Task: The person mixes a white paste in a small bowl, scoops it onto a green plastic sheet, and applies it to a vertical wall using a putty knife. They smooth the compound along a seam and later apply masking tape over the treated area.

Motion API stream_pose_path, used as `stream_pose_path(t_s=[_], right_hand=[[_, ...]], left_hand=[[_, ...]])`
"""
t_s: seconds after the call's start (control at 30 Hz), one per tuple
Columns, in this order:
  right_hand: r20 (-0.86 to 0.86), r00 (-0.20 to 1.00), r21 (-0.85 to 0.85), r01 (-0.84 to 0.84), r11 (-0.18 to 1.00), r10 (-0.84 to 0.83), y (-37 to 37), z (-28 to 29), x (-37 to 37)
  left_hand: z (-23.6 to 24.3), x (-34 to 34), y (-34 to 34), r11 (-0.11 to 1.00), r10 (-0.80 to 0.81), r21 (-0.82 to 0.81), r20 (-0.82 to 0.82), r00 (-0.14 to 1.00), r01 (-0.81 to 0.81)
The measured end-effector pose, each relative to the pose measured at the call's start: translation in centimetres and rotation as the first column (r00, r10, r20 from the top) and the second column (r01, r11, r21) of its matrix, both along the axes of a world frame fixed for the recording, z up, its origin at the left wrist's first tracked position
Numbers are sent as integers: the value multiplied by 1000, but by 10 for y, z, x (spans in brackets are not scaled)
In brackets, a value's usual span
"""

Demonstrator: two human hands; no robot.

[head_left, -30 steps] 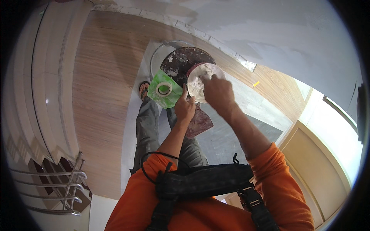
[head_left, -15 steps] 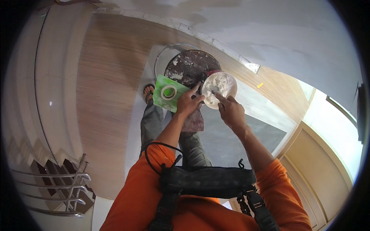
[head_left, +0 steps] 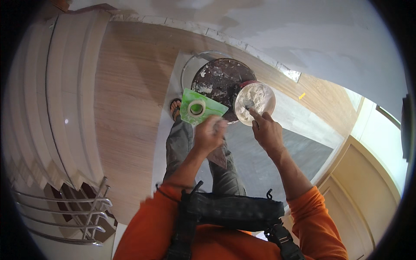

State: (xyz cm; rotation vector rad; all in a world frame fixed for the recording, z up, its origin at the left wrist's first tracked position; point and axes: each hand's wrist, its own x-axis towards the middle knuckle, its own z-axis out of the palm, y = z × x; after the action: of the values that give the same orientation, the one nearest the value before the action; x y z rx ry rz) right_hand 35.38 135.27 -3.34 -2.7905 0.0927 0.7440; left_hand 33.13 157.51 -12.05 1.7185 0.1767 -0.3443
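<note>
Holding a scraper (head_left: 248, 104), perhaps, in paste (head_left: 258, 96)

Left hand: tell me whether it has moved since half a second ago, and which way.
Yes. Judged against the brown disc, the left hand has pulled back, lower in the picture and slightly left.

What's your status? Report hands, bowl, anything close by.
Left hand blurred by green board, grip unclear. Right hand holding grey tool in white paste, inside bowl. Close by: tape roll on green board, maroon sheet below left hand.
</note>
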Motion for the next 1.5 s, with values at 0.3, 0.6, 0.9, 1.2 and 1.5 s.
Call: stream_pose_path(t_s=[0.3, 0.6, 0.9, 1.2, 1.5], right_hand=[[-4, 999, 10, 52, 999, -52, 5, -4, -6], [0, 998, 72, 63, 995, -64, 2, -6, -9], [-28, 988, 70, 154, 986, -152, 9, -2, -1], [-176, 984, 12, 34, 999, -32, -11, 35, 46], [-139, 908, 178, 415, 892, -395, -9, 14, 0]], left_hand=[[-99, -35, 66, 862, 210, -142, -774, 597, -487], [-66, 91, 71, 951, 2, 285, -397, 918, 121], [-14, 60, 6, 850, -77, 478, -302, 950, 220], [-40, -29, -75, 964, -160, -265, -612, 775, -10], [-43, -26, -90, 986, 108, 165, -529, 842, -23]])
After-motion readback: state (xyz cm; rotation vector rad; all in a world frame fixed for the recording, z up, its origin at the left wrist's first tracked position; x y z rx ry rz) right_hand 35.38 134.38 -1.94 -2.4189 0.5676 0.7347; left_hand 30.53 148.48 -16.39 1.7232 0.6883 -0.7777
